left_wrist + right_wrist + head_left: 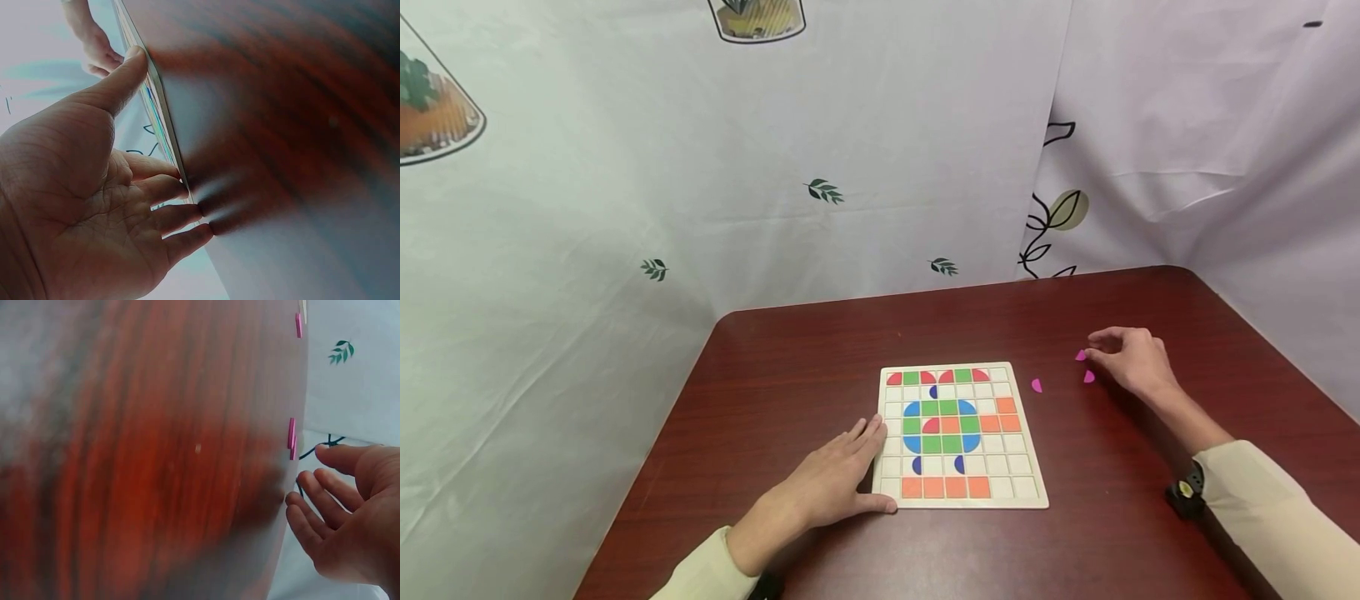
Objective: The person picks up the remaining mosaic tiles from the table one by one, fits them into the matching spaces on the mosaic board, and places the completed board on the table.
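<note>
A square puzzle board (962,498) with a grid of cells lies on the table, colored pieces set in many cells. My left hand (831,479) rests at its left edge in the head view. Its fingers are extended along the side and the thumb (128,75) touches the near corner. Right of the board, my right hand (1135,358) hovers low over the table, thumb and fingers apart. Just by its fingertips lies a pink quarter-round piece (1081,356), with a second pink piece (1089,377) below it. Another pink piece (1037,385) lies nearer the board.
The dark red wooden table (790,358) has rounded far corners. White cloth (880,233) printed with leaves hangs behind and at the sides. Blue, green, orange, red and dark blue pieces sit in the board's grid. A black wrist device (1186,496) is on my right wrist.
</note>
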Demonstrator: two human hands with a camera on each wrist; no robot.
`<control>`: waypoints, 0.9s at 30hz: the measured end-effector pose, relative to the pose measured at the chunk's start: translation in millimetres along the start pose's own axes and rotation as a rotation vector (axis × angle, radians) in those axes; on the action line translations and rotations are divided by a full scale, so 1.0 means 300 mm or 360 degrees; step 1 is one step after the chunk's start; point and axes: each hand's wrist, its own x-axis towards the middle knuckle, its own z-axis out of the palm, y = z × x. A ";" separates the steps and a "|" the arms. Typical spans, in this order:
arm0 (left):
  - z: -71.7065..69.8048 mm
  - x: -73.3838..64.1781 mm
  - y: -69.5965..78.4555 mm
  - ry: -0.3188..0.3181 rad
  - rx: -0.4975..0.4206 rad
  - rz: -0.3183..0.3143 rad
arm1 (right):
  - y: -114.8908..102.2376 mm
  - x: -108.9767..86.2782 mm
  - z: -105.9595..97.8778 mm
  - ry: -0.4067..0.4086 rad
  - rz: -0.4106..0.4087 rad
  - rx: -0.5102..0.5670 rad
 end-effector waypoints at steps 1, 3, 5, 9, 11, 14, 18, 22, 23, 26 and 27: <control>0.000 0.000 0.000 0.0000 -0.0001 0.0000 | 0.000 0.001 0.000 -0.0002 0.0001 -0.0002; 0.000 0.000 0.000 0.0000 -0.0002 0.0002 | -0.002 0.002 0.002 -0.0006 0.0001 -0.0013; -0.001 0.000 0.000 0.0000 -0.0002 0.0004 | -0.005 0.003 0.004 -0.0016 0.0002 -0.0019; -0.001 0.000 -0.001 0.0001 -0.0001 0.0006 | -0.014 0.004 0.008 -0.0052 0.0001 -0.0049; 0.000 0.000 -0.001 0.0002 -0.0001 0.0007 | -0.015 0.005 0.010 -0.0071 -0.0002 -0.0063; 0.000 0.000 0.000 0.0002 -0.0004 0.0007 | -0.015 0.007 0.014 -0.0094 -0.0006 -0.0082; 0.000 -0.001 0.000 0.0003 -0.0006 0.0002 | -0.016 0.009 0.021 -0.0100 -0.0007 -0.0095; 0.000 -0.001 0.000 0.0005 -0.0002 0.0001 | -0.021 0.009 0.026 -0.0089 -0.0014 -0.0109; 0.000 -0.001 0.000 0.0006 0.0002 0.0003 | -0.024 0.009 0.026 -0.0090 -0.0018 -0.0111; 0.000 0.001 -0.001 0.0009 0.0013 0.0012 | -0.031 0.008 0.030 -0.0093 -0.0031 -0.0119; 0.000 0.001 -0.002 0.0010 0.0017 0.0016 | -0.033 0.009 0.031 -0.0092 -0.0037 -0.0122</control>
